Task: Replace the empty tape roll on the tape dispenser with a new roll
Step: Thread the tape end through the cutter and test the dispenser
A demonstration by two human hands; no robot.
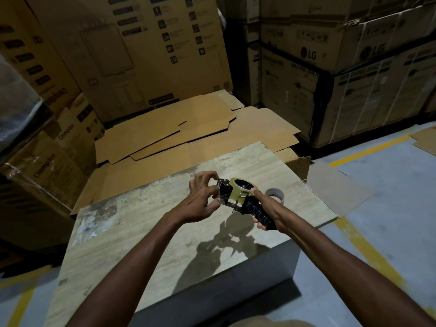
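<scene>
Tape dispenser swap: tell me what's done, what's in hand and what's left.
Done, it seems: a roll sits on the tape dispenser, and a bare-looking cardboard core, probably the old roll, lies on the wooden table. In hand: the right hand grips the black handle while the left hand works its fingers at the front end. Left, probably: threading the tape; whether that is finished cannot be seen.
</scene>
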